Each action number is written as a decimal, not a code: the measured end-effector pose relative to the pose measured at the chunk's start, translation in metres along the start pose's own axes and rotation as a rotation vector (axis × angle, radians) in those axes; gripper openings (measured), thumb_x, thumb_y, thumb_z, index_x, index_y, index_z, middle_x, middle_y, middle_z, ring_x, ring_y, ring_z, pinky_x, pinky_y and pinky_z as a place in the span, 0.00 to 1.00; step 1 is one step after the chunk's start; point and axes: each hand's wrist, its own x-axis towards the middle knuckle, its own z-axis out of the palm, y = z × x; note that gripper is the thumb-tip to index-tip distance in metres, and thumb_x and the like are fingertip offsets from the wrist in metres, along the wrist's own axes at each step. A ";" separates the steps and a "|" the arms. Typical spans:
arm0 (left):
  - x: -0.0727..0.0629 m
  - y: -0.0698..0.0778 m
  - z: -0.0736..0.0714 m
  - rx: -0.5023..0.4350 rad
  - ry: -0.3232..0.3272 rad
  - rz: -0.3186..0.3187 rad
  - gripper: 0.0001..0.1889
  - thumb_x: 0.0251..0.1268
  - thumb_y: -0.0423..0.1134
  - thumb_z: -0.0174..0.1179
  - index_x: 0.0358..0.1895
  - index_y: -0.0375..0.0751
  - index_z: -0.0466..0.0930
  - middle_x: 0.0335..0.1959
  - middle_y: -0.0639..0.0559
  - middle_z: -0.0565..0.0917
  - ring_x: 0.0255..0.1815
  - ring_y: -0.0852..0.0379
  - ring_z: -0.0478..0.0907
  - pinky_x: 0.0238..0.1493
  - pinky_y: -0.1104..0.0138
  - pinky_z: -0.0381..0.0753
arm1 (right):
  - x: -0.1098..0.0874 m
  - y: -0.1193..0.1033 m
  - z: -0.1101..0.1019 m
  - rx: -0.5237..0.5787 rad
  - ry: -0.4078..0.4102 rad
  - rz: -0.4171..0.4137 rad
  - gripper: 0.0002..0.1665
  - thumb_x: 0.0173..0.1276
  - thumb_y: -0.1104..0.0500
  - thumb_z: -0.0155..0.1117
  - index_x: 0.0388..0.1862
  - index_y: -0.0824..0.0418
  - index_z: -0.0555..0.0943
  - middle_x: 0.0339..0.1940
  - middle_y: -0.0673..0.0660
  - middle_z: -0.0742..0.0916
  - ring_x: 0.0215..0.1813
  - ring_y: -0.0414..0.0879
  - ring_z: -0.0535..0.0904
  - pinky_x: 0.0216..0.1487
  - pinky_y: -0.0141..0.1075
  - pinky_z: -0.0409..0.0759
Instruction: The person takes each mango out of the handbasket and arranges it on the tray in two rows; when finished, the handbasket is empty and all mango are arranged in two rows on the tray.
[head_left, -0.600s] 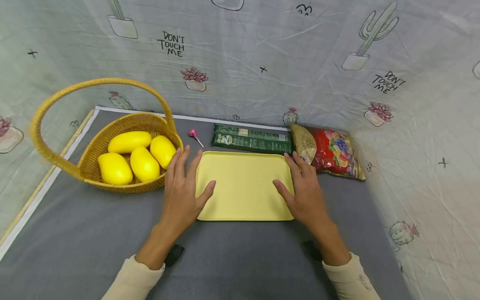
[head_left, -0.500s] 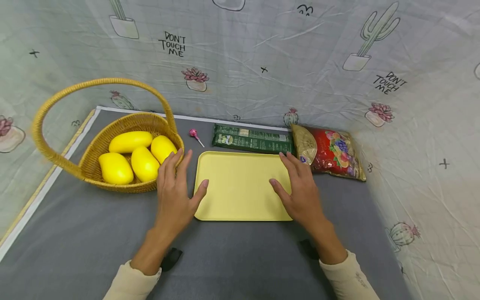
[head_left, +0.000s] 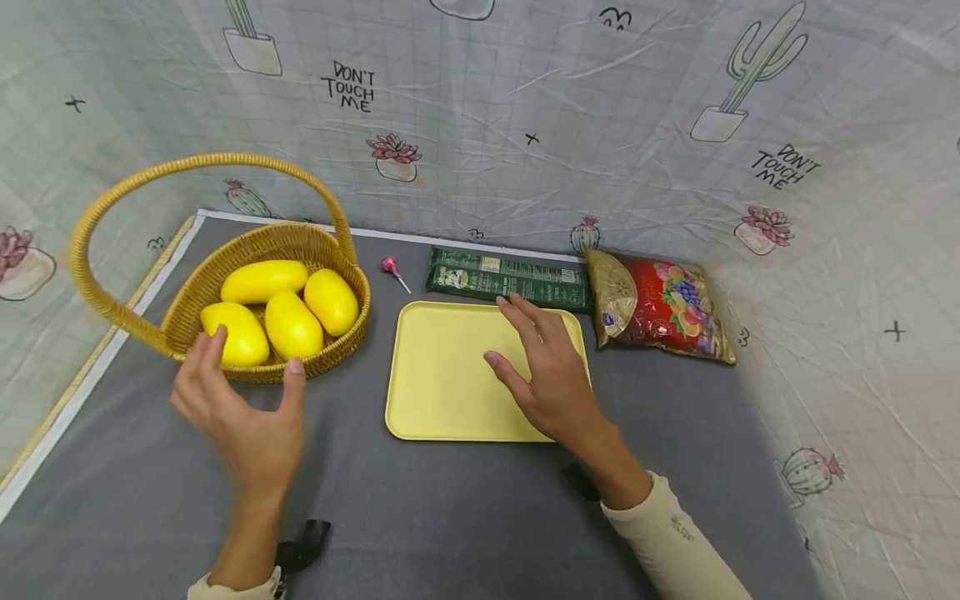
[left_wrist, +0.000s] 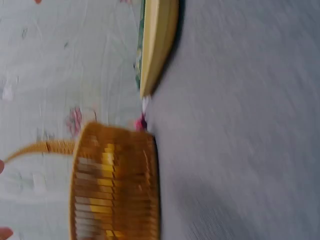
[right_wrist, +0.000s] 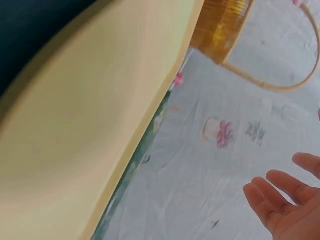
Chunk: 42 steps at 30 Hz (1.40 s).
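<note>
A wicker basket [head_left: 337, 354] with a tall arched handle holds several yellow mangoes [head_left: 292, 323] at the left of the table. My left hand [head_left: 243, 417] is at the basket's front rim, fingers spread and holding nothing; its fingertips overlap the nearest mango in the head view. Over the right part of a pale yellow tray [head_left: 442, 375] hovers my right hand [head_left: 551, 379], fingers extended and nothing in them. In the right wrist view the fingers [right_wrist: 285, 192] show spread apart above the tray [right_wrist: 100, 120]. The left wrist view is blurred, with the basket [left_wrist: 120, 185] side-on.
A pink lollipop [head_left: 389, 265] lies between basket and tray. Behind the tray is a long dark green packet [head_left: 510, 279]. A red and gold bag [head_left: 663, 308] with printed fruit rests at the right. A patterned cloth [head_left: 480, 108] hangs along the table's back edge.
My left hand has moved left from the tray's left edge to the front of the basket. The right hand has shifted left, further over the tray. Tray and basket stay put.
</note>
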 end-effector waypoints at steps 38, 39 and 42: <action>0.030 -0.065 -0.013 -0.254 -0.112 -0.617 0.43 0.69 0.37 0.70 0.82 0.62 0.58 0.86 0.59 0.53 0.88 0.58 0.48 0.85 0.51 0.56 | 0.091 -0.083 0.106 0.182 -0.093 -0.146 0.34 0.76 0.43 0.70 0.75 0.55 0.77 0.68 0.54 0.84 0.68 0.48 0.77 0.64 0.38 0.79; 0.030 -0.066 -0.013 -0.269 -0.107 -0.618 0.43 0.68 0.36 0.70 0.82 0.61 0.58 0.86 0.59 0.53 0.88 0.58 0.48 0.84 0.51 0.56 | 0.094 -0.085 0.110 0.192 -0.110 -0.136 0.34 0.76 0.43 0.70 0.75 0.55 0.77 0.68 0.54 0.84 0.69 0.48 0.77 0.64 0.38 0.79; 0.031 -0.066 -0.013 -0.309 -0.093 -0.622 0.43 0.67 0.35 0.71 0.81 0.60 0.59 0.86 0.60 0.54 0.88 0.58 0.47 0.84 0.49 0.57 | 0.101 -0.091 0.120 0.218 -0.159 -0.107 0.35 0.75 0.42 0.70 0.75 0.55 0.76 0.68 0.54 0.84 0.69 0.48 0.77 0.64 0.37 0.79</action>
